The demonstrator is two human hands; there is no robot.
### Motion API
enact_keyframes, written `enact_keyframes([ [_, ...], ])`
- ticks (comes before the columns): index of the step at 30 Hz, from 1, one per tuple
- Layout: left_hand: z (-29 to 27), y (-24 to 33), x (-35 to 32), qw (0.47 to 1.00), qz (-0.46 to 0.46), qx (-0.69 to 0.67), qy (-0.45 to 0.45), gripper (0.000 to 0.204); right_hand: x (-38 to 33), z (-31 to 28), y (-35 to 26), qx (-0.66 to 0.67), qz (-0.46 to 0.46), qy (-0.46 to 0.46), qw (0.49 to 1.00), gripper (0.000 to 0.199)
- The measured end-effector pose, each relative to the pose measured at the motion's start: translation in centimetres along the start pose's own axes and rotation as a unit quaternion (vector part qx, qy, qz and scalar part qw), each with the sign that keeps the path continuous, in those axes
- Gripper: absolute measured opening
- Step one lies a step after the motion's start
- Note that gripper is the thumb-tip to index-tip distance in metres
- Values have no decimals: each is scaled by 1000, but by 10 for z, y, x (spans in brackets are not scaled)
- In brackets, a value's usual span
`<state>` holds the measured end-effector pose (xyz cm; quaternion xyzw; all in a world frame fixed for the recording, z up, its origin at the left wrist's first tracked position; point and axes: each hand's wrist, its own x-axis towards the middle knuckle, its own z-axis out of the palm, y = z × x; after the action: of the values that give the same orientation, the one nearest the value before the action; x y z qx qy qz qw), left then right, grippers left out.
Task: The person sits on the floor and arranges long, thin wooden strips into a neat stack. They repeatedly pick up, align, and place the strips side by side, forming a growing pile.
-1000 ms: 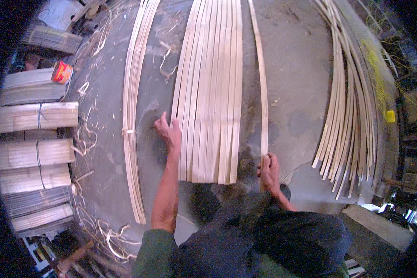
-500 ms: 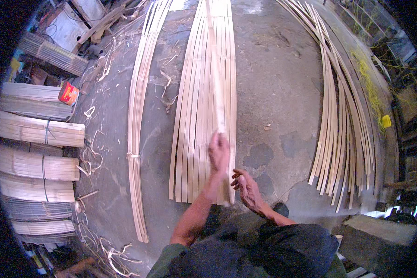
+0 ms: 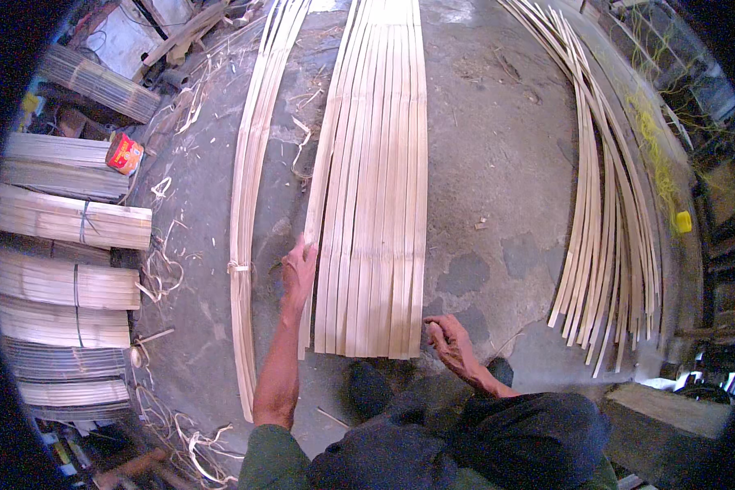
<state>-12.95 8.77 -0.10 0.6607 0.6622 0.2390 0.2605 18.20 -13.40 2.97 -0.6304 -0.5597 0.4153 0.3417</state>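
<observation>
Long flat bamboo strips (image 3: 371,212) lie side by side on the floor before me, with their near ends close to my feet. My left hand (image 3: 299,268) is closed on a single bamboo strip (image 3: 317,192) at the left border of this row. A narrow gap runs between that strip and its neighbours. Beside the row's near right corner is my right hand (image 3: 456,349), its fingers curled in. Whatever it may hold is hidden.
Left of the row lies a tied bundle of strips (image 3: 245,212). Stacked slat bundles (image 3: 65,278) and a red tin (image 3: 125,153) line the left side. Loose strips (image 3: 604,229) fan out at right, near yellow twine (image 3: 655,155). A block (image 3: 670,408) sits at lower right.
My left hand has swung from above the row's right part to its left border, bringing a strip there. My right hand has shifted slightly right and its fingers have curled in.
</observation>
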Motion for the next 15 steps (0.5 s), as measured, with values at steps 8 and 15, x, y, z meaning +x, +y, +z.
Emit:
enact_keyframes([
  [8, -14, 4, 3, 1000, -13, 0, -4, 50, 2, 0, 10, -15, 4, -20, 1000, 20],
  [15, 0, -12, 3, 995, -16, 93, 12, 48, 5, 4, 7, -64, -13, -28, 997, 15],
])
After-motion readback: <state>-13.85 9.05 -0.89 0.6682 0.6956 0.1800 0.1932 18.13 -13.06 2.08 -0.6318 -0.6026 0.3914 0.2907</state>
